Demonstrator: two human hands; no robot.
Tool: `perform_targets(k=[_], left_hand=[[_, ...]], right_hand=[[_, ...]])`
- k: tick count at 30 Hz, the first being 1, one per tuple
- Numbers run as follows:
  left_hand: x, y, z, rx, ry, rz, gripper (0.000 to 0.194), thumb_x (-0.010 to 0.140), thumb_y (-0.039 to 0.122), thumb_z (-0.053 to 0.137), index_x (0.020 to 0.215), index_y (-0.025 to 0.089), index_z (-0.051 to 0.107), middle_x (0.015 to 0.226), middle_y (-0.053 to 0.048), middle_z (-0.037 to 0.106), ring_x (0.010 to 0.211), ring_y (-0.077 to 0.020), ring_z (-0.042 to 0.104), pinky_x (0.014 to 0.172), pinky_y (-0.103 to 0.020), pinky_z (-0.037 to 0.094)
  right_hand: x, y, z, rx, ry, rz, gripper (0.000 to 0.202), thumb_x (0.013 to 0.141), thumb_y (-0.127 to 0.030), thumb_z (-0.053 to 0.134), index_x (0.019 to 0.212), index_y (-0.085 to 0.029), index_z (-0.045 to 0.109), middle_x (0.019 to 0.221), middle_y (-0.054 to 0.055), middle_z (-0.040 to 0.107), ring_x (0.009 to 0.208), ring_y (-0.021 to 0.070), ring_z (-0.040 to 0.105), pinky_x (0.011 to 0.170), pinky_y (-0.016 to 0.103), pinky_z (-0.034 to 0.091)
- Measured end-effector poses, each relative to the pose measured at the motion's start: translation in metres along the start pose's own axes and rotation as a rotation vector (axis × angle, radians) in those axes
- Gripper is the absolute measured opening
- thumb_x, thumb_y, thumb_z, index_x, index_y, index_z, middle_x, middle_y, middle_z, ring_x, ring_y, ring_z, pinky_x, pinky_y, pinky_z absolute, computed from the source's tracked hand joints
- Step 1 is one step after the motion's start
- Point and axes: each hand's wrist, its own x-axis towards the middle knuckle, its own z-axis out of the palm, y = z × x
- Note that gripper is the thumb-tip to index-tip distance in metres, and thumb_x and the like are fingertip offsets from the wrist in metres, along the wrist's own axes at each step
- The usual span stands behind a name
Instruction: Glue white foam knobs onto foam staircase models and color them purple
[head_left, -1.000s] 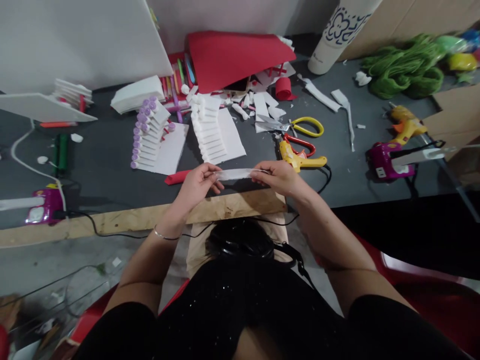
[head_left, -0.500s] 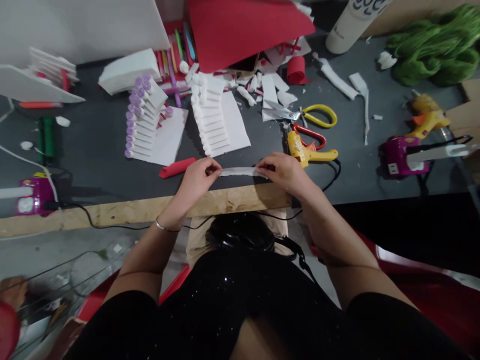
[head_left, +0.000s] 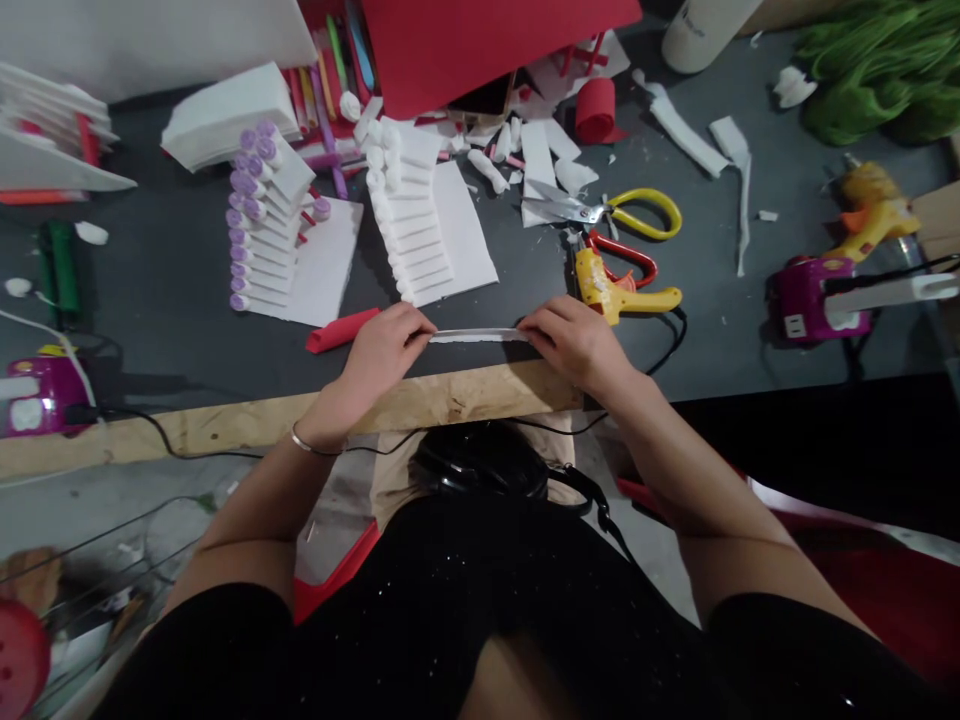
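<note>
A narrow white paper strip (head_left: 478, 336) is stretched level between my two hands, just above or on the dark table near its front edge. My left hand (head_left: 386, 350) pinches the strip's left end between thumb and fingers. At the other end, my right hand (head_left: 576, 345) grips it the same way, hiding that tip. A rolled red paper piece (head_left: 343, 330) lies beside my left hand. Close to my right hand rests a yellow glue gun (head_left: 616, 290), with scissors (head_left: 581, 210) behind it that have one yellow and one red handle.
Folded white pieces with purple tips (head_left: 262, 240) and similar all-white ones (head_left: 416, 230) stand farther back. A red paper roll (head_left: 595, 110), green yarn-like bundle (head_left: 885, 75) and second glue gun (head_left: 870, 210) sit right. Purple power sockets (head_left: 814, 310) and cords flank the workspace. A wooden strip (head_left: 480, 395) borders the front.
The white strip now looks narrower and straighter, as if folded or pulled taut. My hands stay at its ends, slightly farther apart. The view has shifted a little.
</note>
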Motion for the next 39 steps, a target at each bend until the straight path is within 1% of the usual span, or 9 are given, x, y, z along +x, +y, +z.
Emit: perform_targets(k=[3,7,14,17,20,25,29,31,39], left_hand=[[-0.002,-0.007,-0.001,0.048,-0.042,0.097,0.018,0.1,0.017,0.055,0.102,0.019,0.073,0.104,-0.008,0.073,0.098,-0.0216,0.069,0.088,-0.035,0.056],[-0.002,-0.011,-0.003,0.186,-0.117,0.196,0.028,0.106,0.023,0.046,0.105,0.016,0.073,0.105,-0.012,0.072,0.101,-0.0236,0.069,0.087,-0.036,0.056],[-0.006,-0.006,-0.011,0.32,-0.197,0.211,0.031,0.104,0.017,0.043,0.112,0.014,0.073,0.107,-0.015,0.071,0.098,-0.0258,0.065,0.065,-0.032,0.046],[-0.008,-0.002,-0.014,0.321,-0.202,0.212,0.033,0.106,0.023,0.042,0.11,0.015,0.074,0.106,-0.015,0.071,0.099,-0.0262,0.065,0.06,-0.033,0.041],[-0.008,-0.001,-0.01,0.309,-0.168,0.186,0.035,0.108,0.033,0.043,0.103,0.016,0.074,0.102,-0.014,0.071,0.095,-0.026,0.063,0.062,-0.034,0.041],[0.0,0.002,-0.001,0.329,-0.126,0.095,0.032,0.109,0.032,0.045,0.09,0.018,0.067,0.097,-0.011,0.068,0.096,-0.0241,0.062,0.07,-0.033,0.044],[0.01,0.009,-0.007,0.215,-0.147,0.026,0.014,0.104,0.028,0.056,0.101,0.019,0.067,0.107,-0.01,0.068,0.098,-0.0233,0.064,0.075,-0.033,0.046],[0.012,0.011,-0.011,0.171,-0.168,0.02,0.012,0.103,0.025,0.057,0.107,0.019,0.067,0.111,-0.01,0.067,0.1,-0.0231,0.064,0.079,-0.033,0.048],[0.016,0.012,-0.009,0.131,-0.208,0.046,0.009,0.097,0.018,0.057,0.092,0.019,0.064,0.099,-0.008,0.067,0.094,-0.0232,0.063,0.08,-0.034,0.048]], right_hand=[[-0.007,0.001,-0.002,-0.057,-0.028,-0.068,0.027,0.103,-0.017,0.051,0.102,-0.021,0.078,0.099,0.011,0.073,0.09,0.0243,0.062,0.083,0.038,0.055],[-0.013,0.002,-0.007,-0.076,-0.101,-0.073,0.033,0.104,-0.016,0.047,0.114,-0.022,0.078,0.105,0.013,0.073,0.095,0.0254,0.061,0.087,0.041,0.056],[-0.016,0.0,-0.016,-0.049,-0.207,-0.063,0.038,0.102,-0.013,0.049,0.129,-0.023,0.074,0.112,0.014,0.072,0.101,0.027,0.062,0.09,0.044,0.058],[-0.016,-0.005,-0.017,-0.102,-0.21,-0.068,0.035,0.1,-0.014,0.051,0.124,-0.02,0.076,0.111,0.015,0.073,0.1,0.0281,0.062,0.092,0.047,0.058],[-0.014,-0.013,-0.014,-0.163,-0.157,-0.069,0.028,0.103,-0.022,0.052,0.112,-0.018,0.078,0.107,0.015,0.075,0.095,0.0272,0.063,0.089,0.045,0.058],[-0.005,-0.019,-0.003,-0.198,-0.066,0.091,0.034,0.105,-0.027,0.049,0.078,-0.022,0.07,0.085,0.012,0.069,0.082,0.0256,0.058,0.079,0.042,0.053],[-0.002,-0.016,0.001,-0.167,-0.032,0.198,0.017,0.1,-0.026,0.06,0.084,-0.022,0.066,0.088,0.012,0.067,0.083,0.0266,0.058,0.076,0.041,0.05],[-0.002,-0.015,0.001,-0.13,-0.032,0.222,0.011,0.098,-0.023,0.061,0.089,-0.022,0.067,0.092,0.012,0.067,0.084,0.0262,0.06,0.076,0.04,0.051],[0.0,-0.015,-0.005,-0.107,-0.116,0.231,0.01,0.095,-0.019,0.057,0.09,-0.022,0.065,0.091,0.011,0.066,0.086,0.0264,0.06,0.076,0.039,0.048]])
